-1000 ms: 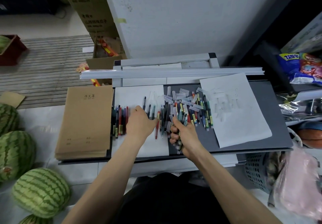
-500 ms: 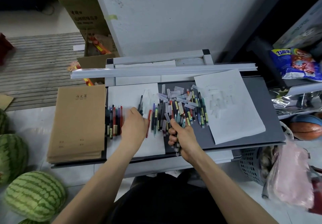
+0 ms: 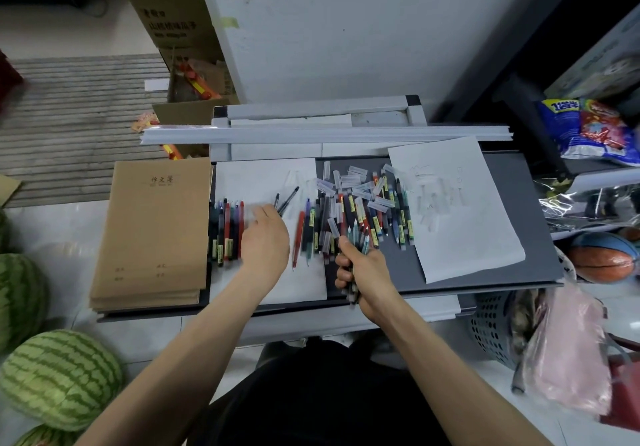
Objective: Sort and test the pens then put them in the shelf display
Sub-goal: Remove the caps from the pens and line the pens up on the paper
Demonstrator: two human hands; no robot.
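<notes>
A loose pile of pens and clear caps [image 3: 360,210] covers the middle of the dark board [image 3: 519,203]. A tidy row of sorted pens [image 3: 227,229] lies at the left edge of a white sheet [image 3: 256,178]. My left hand [image 3: 265,237] hovers over that sheet between the row and two black pens [image 3: 285,199], fingers loosely bent and blurred, holding nothing that I can see. A red pen [image 3: 298,234] lies just right of it. My right hand [image 3: 363,272] grips a bundle of pens [image 3: 358,241] upright at the pile's near edge.
A stack of brown notebooks [image 3: 156,230] lies at the left. A second white sheet [image 3: 460,203] with test scribbles lies at the right. White rails [image 3: 325,133] cross the back. Watermelons [image 3: 59,379] sit on the floor at left, a basket [image 3: 491,327] and a ball [image 3: 602,258] at right.
My left hand has slid left, away from the pile towards the sorted row. My right hand keeps its bundle in the same spot. The camera has shifted slightly.
</notes>
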